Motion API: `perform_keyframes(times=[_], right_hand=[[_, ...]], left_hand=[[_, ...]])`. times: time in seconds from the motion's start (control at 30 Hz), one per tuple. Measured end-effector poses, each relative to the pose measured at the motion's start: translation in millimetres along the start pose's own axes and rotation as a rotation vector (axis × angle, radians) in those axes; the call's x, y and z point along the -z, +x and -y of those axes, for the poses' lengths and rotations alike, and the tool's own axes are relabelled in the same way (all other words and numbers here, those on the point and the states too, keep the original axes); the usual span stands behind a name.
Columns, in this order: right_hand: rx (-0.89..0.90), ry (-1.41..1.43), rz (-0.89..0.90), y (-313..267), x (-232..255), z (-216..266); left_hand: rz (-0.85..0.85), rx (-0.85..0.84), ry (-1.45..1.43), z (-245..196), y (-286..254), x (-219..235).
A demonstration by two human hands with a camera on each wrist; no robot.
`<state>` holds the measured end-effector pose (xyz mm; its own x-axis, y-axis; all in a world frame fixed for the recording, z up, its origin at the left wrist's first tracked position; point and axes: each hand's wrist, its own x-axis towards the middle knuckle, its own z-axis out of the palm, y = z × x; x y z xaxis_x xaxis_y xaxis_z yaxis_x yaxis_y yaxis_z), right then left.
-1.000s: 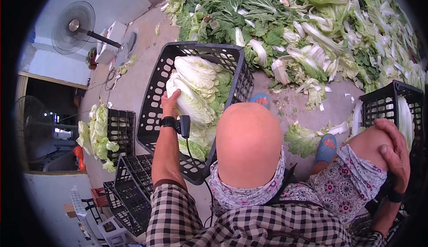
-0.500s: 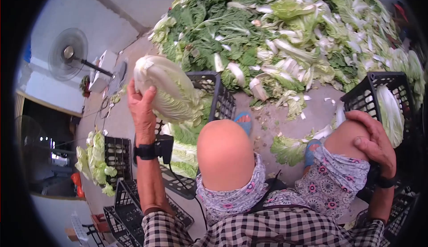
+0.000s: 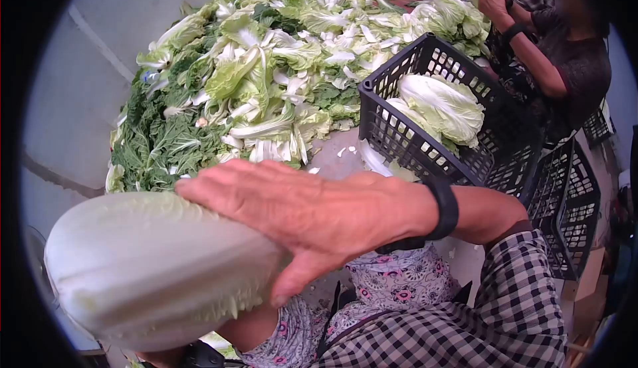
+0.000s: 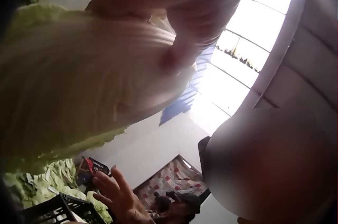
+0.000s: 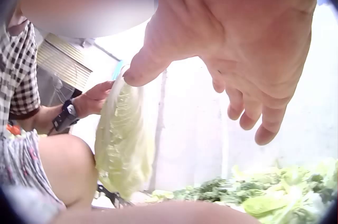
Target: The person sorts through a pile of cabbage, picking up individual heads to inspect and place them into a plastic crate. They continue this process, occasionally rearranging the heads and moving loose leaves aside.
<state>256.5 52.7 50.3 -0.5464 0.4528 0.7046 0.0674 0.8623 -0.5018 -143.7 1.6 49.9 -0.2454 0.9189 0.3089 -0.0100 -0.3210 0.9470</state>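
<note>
A large pale Chinese cabbage [image 3: 153, 268] lies across the lower left of the head view, its white base to the left. My left hand [image 5: 96, 97] grips it near the base, as the right wrist view shows; the left wrist view has that hand [image 4: 174, 7] dark against the leaves. From above, the cabbage hides most of it. My right hand [image 3: 299, 208] appears over the cabbage's other end in the head view. In the right wrist view this hand [image 5: 227, 50] has its fingers apart, gripping nothing; whether its thumb touches the cabbage [image 5: 124, 139], I cannot tell.
Loose leaves [image 3: 252, 89] are heaped on the floor beyond my hands. A black crate [image 3: 399, 125] holding cabbages [image 3: 445, 105] stands right of the heap, with more black crates [image 3: 565, 195] beside it. Another person [image 3: 558, 62] works at the upper right.
My left hand has lifted the cabbage out of the crate and brought it close to me. My right hand has left my knee and come to the cabbage. The view has swung right.
</note>
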Motion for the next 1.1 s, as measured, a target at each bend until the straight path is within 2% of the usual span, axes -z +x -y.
perform_keyframes(times=[0.1,0.2,0.3,0.33,0.4,0.47,0.5,0.57,0.63,0.77,0.97,1.1], right_hand=[[0.019,0.179,-0.212,4.8,-17.4,-6.1],[-0.272,0.439,-0.08,6.1,-0.9,11.6],[-0.239,0.464,-0.23,-3.1,-2.2,7.9],[-0.28,0.448,-0.269,-6.3,1.9,9.7],[-0.365,0.416,-0.348,-15.4,20.8,15.9],[-0.575,0.444,-0.399,-27.4,56.9,25.9],[-0.581,0.389,-0.495,-36.6,70.5,27.3],[-0.568,0.338,-0.624,-58.7,100.1,33.7],[-0.61,0.137,-0.713,-84.8,129.8,40.4],[-0.682,-0.343,-0.851,-128.7,163.6,43.7],[-0.743,-0.624,-0.871,-186.5,172.4,1.2],[-1.031,-0.707,-0.663,-218.1,167.8,-35.1]], left_hand=[[-0.011,-0.03,0.161,-2.9,-4.6,-7.3],[0.042,-0.105,0.473,-11.6,-9.6,-38.6],[0.222,-0.258,0.796,-18.2,-8.0,-80.6],[0.311,-0.307,0.785,-17.3,-5.3,-100.8],[0.515,-0.193,0.226,-18.0,-1.7,-150.2],[0.587,-0.024,0.267,-30.0,-0.2,-159.6],[0.621,0.061,0.287,-35.4,0.4,-160.0],[0.668,0.114,0.34,-36.4,3.0,-138.2],[0.736,0.154,0.379,-34.9,5.0,-118.6],[0.641,0.187,0.422,-20.8,-1.0,-103.1],[0.725,0.258,0.501,-21.0,-0.9,-105.2],[0.799,0.29,0.575,-23.6,0.1,-101.4]])
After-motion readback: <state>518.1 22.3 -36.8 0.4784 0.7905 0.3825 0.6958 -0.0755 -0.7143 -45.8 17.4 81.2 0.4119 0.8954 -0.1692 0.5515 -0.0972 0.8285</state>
